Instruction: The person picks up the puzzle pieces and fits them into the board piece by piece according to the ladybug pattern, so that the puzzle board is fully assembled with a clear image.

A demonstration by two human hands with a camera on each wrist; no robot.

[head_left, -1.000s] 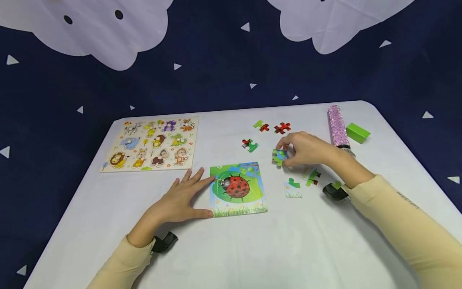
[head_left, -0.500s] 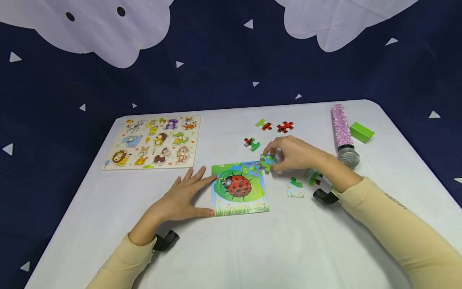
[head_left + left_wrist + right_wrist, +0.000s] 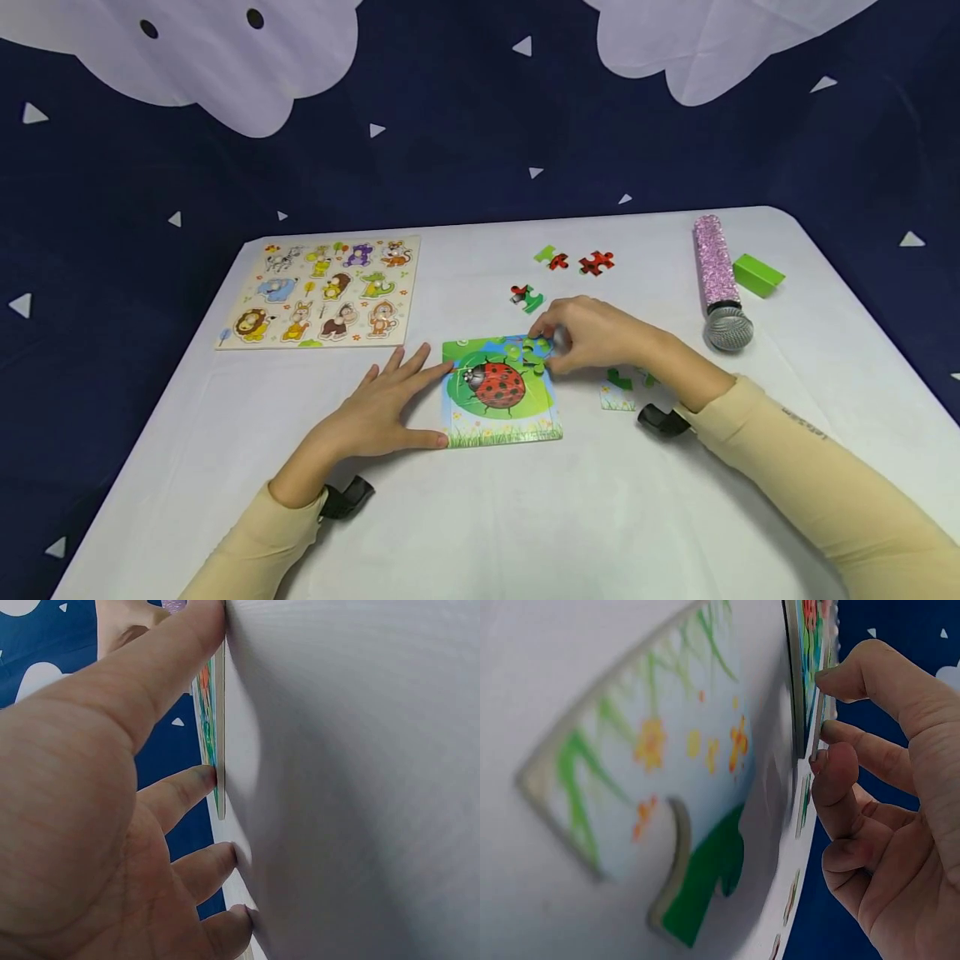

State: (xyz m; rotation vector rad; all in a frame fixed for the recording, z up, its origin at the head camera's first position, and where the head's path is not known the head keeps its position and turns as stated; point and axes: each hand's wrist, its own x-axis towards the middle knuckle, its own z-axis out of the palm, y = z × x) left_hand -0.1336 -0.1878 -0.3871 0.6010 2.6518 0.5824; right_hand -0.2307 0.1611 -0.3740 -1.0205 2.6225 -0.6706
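Note:
The ladybug puzzle board [image 3: 491,396] lies flat on the white table in the head view. My left hand [image 3: 371,417] is spread at its left side, with thumb and index finger touching the edge. My right hand [image 3: 600,333] pinches a blue-and-green jigsaw piece [image 3: 535,360] over the board's upper right corner. In the right wrist view that piece shows edge-on between thumb and fingers. A corner jigsaw piece with grass and flowers [image 3: 697,742] lies on the table below the right hand. Beside it, another green piece [image 3: 648,379] is mostly hidden by the right forearm.
Behind the board lie a red-and-green jigsaw piece [image 3: 527,297], a green-and-red one [image 3: 552,257] and a red one [image 3: 597,263]. An animal puzzle board [image 3: 408,312] sits at the back left. A pink glitter microphone [image 3: 717,271] and a green block [image 3: 757,275] are at the back right.
My right hand has carried the pinched jigsaw piece leftward from the table to the ladybug board's upper right corner. The left hand has stayed at the board's edge.

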